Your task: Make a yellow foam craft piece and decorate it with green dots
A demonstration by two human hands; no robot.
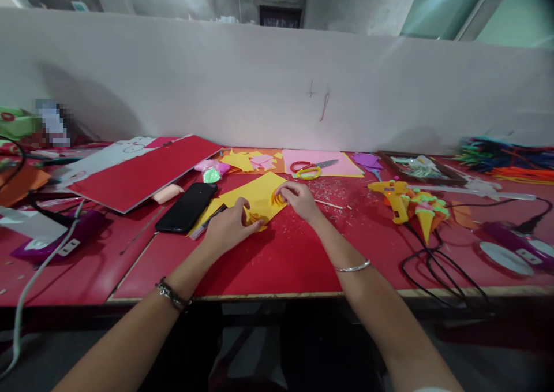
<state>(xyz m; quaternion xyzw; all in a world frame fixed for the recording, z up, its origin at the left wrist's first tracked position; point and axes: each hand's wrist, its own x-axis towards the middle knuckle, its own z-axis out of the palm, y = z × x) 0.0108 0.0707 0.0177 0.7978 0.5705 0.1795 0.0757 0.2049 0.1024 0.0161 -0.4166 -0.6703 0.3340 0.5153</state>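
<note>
My right hand (300, 200) is closed in a pinch on a curled yellow paper piece (276, 198), over the right side of a yellow paper sheet (259, 187). To its left, my left hand (229, 226) rests on the sheet with thumb and index finger apart. Between them lies another cut, curled yellow paper piece (257, 217); whether the fingers touch it I cannot tell. A thin pen-like tool (203, 228) lies beside my left hand, partly covered by it. Farther left is a black phone (187, 208).
Scissors (315, 169) lie on pink paper (298, 156) at the back. A yellow glue gun (393, 198) and a yellow paper cone (426, 221) sit at right, with black cables (433, 265) below. A red board (142, 175) leans at left. Clear bits (333, 193) are scattered nearby.
</note>
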